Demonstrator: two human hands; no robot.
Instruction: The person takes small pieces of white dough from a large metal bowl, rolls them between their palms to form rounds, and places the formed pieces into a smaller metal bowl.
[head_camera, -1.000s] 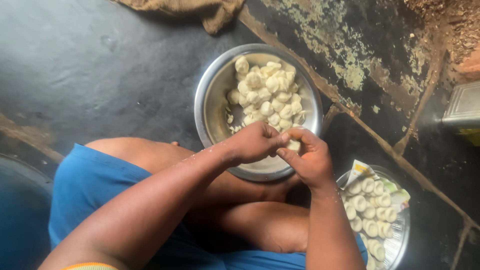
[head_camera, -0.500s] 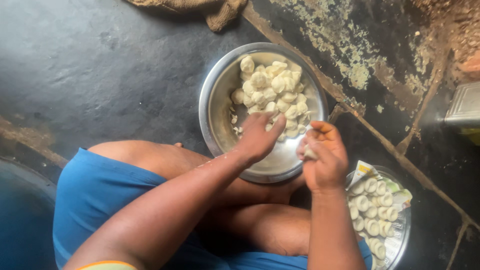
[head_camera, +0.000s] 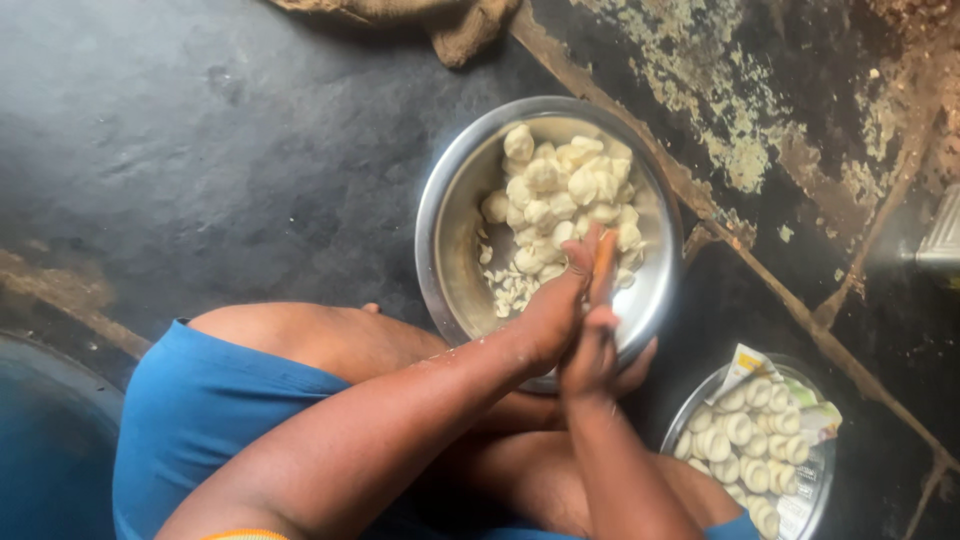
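Steel bowl (head_camera: 445, 250) on dark floor (head_camera: 200, 150), holding pale dough lumps (head_camera: 560, 195) heaped toward far side. Left hand (head_camera: 555, 310) and right hand (head_camera: 592, 345) pressed palm to palm above bowl's near rim, fingers straight; whatever lies between palms hidden, grip impossible to tell. Second steel plate (head_camera: 815, 495) at right, just beside knee, carrying rows of shaped dough rounds (head_camera: 740, 430) on paper. Blue cloth (head_camera: 210, 410) across lap. Brown sacking (head_camera: 450, 25) at top edge.

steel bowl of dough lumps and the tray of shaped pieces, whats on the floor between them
In the head view, a narrow strip of dark floor separates the steel bowl from the tray. It holds only a pale worn ridge line; nothing is set down there.
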